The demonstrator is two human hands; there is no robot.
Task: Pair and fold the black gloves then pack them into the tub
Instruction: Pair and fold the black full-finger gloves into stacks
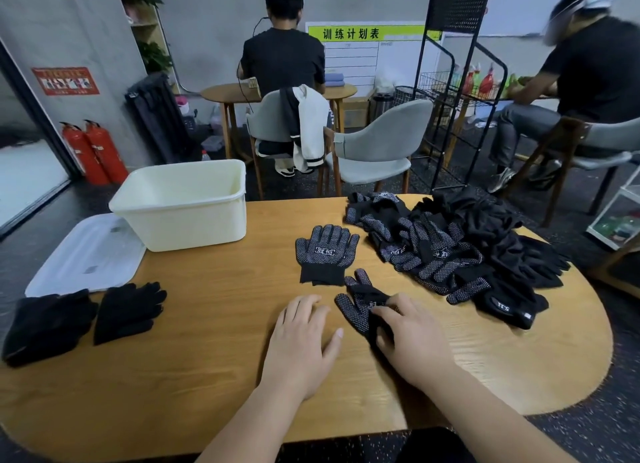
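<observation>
We see our left grip (304,338), a bare hand, lying flat with straight fingers on the wooden surface (194,351) at lower centre. Just to its right, our right grip (414,336) rests on a dotted glove (358,306) whose fingers point toward the upper left. Just above them lies a flat pair of dotted gloves (327,251), cuffs toward us. A loose heap of black gloves (457,244) fills the right of the surface. At left centre stands the cream tub (180,220), with a clear lid (83,254) beside it at the left edge. Two bundles of plain black gloves (128,310) lie at lower left.
</observation>
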